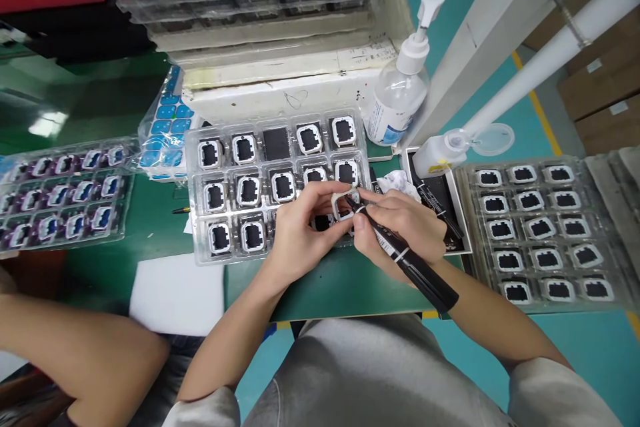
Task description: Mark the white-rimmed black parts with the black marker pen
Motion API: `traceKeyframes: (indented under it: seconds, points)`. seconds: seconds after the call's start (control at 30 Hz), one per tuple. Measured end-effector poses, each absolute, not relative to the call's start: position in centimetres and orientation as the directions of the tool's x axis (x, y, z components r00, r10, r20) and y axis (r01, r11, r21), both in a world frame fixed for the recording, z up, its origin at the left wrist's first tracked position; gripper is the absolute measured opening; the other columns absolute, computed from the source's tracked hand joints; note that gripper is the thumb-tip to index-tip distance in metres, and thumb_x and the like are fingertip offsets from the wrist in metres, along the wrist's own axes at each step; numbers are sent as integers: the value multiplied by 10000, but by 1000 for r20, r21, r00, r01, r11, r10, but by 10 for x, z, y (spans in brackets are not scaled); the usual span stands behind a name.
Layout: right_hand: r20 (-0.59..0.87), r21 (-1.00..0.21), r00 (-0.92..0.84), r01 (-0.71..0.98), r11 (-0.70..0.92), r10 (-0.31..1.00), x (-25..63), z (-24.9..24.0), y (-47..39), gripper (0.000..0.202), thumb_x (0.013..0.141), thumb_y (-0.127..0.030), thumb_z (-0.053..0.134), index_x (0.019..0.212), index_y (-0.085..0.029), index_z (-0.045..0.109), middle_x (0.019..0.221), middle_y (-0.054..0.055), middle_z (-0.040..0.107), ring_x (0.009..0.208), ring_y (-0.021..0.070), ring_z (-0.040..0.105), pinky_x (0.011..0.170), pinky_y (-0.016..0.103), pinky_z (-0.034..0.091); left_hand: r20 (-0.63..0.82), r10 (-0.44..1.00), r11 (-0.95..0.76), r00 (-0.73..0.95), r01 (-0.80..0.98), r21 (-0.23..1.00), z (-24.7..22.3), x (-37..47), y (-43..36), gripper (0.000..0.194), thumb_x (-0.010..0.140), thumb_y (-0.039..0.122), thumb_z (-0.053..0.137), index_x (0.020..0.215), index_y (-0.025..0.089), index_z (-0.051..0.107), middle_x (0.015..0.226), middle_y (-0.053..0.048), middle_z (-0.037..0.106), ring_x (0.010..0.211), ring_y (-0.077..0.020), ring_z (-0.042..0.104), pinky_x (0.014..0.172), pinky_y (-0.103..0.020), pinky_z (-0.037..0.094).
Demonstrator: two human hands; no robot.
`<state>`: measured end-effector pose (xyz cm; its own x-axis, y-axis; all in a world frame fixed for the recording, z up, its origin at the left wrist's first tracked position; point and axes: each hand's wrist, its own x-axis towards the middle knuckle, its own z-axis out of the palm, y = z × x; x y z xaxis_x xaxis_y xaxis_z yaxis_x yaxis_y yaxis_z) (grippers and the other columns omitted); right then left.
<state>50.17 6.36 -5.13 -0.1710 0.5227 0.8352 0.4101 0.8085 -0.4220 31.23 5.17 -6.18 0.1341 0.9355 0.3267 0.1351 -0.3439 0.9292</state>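
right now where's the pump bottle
In the head view, the pump bottle is right of centre, beyond the right hand, between the middle tray and the grey post.

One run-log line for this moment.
left hand: holds white frame | right hand: holds black marker, tip close to frame, contact unclear | under hands: clear tray | beside tray: pump bottle

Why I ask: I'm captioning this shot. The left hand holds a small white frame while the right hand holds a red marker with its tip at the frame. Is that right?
Not quite: the marker is black, not red, as the head view shows. The rest is right.
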Motion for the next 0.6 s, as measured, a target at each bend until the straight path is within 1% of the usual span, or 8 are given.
traceKeyframes:
  seconds: [0.13, 0.23, 0.3, 0.4, 0.5, 0.6]
  points:
    - [848, -398, -167, 424, 813, 503, 502, -52, 64, 252, 965, -42, 789, 1143, -181, 677, 934, 38, 789, 1002, 234, 854, 864, 324, 760, 348, 925, -372, 152, 178, 911, -62, 312, 52, 448, 949, 199, 945, 1347, 265, 752, 1211, -18, 844, 1004, -125, 842, 952, -163, 683]
    - [842, -409, -180, 403, 819, 509, 503, -50, 64, 240, 956, -40, 792, 1109, -187, 679, 918, 27, 778, 965, 212, 847, 895, 311, 767, 355, 922, -382, 156, 199, 903, -62, 312, 51, 418, 976, 188, 906, 1356, 264, 751, 1229, -28, 840, 1025, -139, 845, 947, -177, 690]
    - [832, -425, -182, 397, 814, 524, 503, -48, 64, 223, 973, -53, 777, 1105, -202, 675, 910, 13, 768, 952, 193, 838, 919, 311, 770, 357, 922, -383, 153, 216, 898, -63, 311, 51, 410, 979, 188, 898, 1354, 266, 753, 1234, -34, 838, 1014, -147, 843, 945, -197, 699]
    - [833, -428, -173, 398, 811, 525, 503, -47, 63, 206, 989, -65, 758, 1106, -210, 671, 892, 5, 750, 948, 181, 832, 907, 302, 769, 362, 920, -389, 150, 236, 891, -63, 310, 50, 422, 971, 171, 900, 1351, 283, 756, 1245, -24, 836, 989, -138, 836, 951, -201, 698]
    - [838, -427, -169, 391, 815, 519, 502, -47, 63, 201, 986, -60, 756, 1093, -207, 671, 883, 2, 739, 902, 173, 821, 907, 298, 769, 368, 918, -394, 148, 234, 889, -64, 309, 50, 437, 969, 155, 900, 1358, 295, 757, 1259, -19, 834, 1018, -135, 834, 960, -191, 692]
    - [836, -439, -167, 369, 819, 523, 502, -47, 62, 224, 965, -36, 769, 1099, -188, 673, 878, 12, 743, 870, 181, 815, 937, 315, 771, 346, 928, -369, 139, 210, 905, -63, 310, 50, 427, 960, 183, 926, 1342, 281, 763, 1263, -33, 833, 1037, -144, 835, 973, -203, 694]
